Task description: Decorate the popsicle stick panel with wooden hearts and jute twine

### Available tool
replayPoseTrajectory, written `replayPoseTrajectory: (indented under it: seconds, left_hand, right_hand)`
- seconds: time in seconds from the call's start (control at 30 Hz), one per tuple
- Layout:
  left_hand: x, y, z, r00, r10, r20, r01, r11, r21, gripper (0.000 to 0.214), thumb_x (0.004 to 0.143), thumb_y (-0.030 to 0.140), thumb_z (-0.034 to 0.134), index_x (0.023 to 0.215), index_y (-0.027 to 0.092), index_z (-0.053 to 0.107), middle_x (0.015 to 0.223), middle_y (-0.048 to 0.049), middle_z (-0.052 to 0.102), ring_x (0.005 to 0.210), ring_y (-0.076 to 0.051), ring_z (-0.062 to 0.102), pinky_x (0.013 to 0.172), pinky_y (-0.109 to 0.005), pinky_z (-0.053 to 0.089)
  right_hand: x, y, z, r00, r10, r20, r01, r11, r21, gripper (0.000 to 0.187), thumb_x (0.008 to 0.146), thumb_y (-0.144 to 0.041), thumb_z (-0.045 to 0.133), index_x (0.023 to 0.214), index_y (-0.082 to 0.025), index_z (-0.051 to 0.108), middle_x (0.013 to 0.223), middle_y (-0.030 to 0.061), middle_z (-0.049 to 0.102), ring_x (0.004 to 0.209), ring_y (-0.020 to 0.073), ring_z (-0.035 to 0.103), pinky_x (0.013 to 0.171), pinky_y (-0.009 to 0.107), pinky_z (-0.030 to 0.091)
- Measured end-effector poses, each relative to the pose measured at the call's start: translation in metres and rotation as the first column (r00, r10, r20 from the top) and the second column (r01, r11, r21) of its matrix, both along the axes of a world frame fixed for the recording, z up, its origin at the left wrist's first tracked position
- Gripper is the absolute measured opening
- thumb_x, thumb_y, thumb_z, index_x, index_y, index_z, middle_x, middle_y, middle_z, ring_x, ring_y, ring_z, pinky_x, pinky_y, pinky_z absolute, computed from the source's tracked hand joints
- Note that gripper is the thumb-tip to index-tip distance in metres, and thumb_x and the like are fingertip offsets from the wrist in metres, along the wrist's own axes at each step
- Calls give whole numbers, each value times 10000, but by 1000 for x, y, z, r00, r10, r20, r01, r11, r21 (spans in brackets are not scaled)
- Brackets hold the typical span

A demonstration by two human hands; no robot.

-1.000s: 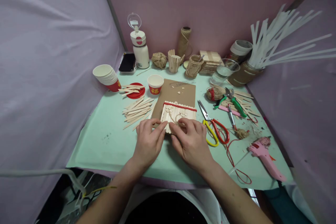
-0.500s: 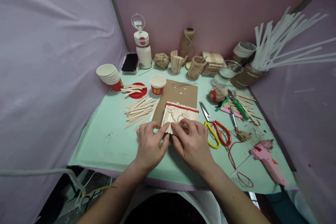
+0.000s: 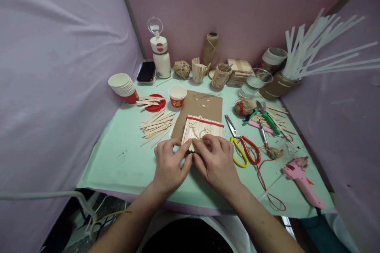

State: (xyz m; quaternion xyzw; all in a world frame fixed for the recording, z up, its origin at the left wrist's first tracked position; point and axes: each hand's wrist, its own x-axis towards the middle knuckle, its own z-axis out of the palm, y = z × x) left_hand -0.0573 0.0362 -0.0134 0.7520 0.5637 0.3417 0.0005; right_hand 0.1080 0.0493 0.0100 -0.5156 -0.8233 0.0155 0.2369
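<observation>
A panel of pale wooden craft sticks (image 3: 204, 122) lies on a brown board (image 3: 204, 104), with red cord along its far edge. Small flower shapes and twine stems decorate its face. My left hand (image 3: 170, 162) grips the panel's near left edge, index finger on top and thumb at the front. Close beside it, my right hand (image 3: 218, 162) holds the near edge the same way, fingers bent over the twine. Both hands hide the panel's lower part, and whatever lies between the fingertips is too small to make out.
Right of my hands lie scissors (image 3: 240, 142), red cord (image 3: 263, 182), green-handled pliers (image 3: 268, 120) and a pink glue gun (image 3: 303, 182). Loose sticks (image 3: 157, 126) and paper cups (image 3: 177, 97) sit left. A bottle (image 3: 162, 61) and a clear water cup (image 3: 252, 85) stand farther back.
The view has shifted very slightly. Both hands stay on the panel's near edge, with hardly any finger movement.
</observation>
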Motion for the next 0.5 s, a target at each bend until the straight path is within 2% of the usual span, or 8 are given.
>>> replayPoseTrajectory:
  seconds: [0.2, 0.33, 0.43, 0.5]
  left_hand:
    - [1, 1, -1, 1000, -6, -4, 6, 1000, -13, 326, 879, 240, 577, 1189, 186, 659, 1032, -113, 525, 986, -278, 452, 865, -438, 357]
    - [0, -1, -1, 1000, -17, 2, 17, 1000, -2, 322, 881, 235, 573, 1191, 191, 649, 1024, -110, 529, 973, -271, 458, 860, -440, 362]
    - [-3, 0, 1, 999, -28, 45, 27, 999, 17, 255, 884, 226, 568, 1119, 192, 663, 990, -95, 543, 943, -251, 472, 850, -429, 371]
    - [-6, 3, 3, 995, -22, 96, 19, 999, 29, 187, 886, 208, 563, 1036, 192, 672, 955, -80, 550, 915, -235, 482, 841, -417, 376]
  right_hand:
    - [-1, 0, 0, 1000, 1, -10, -1, 1000, -8, 324, 936, -350, 512, 1203, -235, 654, 1169, 126, 580, 1063, 297, 476, 904, 467, 362]
    - [4, -8, 8, 999, -1, -48, 4, 999, 48, 321, 934, -322, 514, 1197, -204, 654, 1171, 142, 567, 1066, 306, 479, 906, 479, 374]
    - [27, -16, 16, 996, -43, -82, 53, 991, 119, 311, 925, -264, 526, 1200, -180, 643, 1167, 152, 564, 1063, 305, 492, 915, 487, 382]
    - [55, -20, 17, 986, -132, -100, 148, 972, 180, 307, 918, -253, 530, 1192, -167, 640, 1139, 151, 576, 1023, 289, 520, 897, 473, 399]
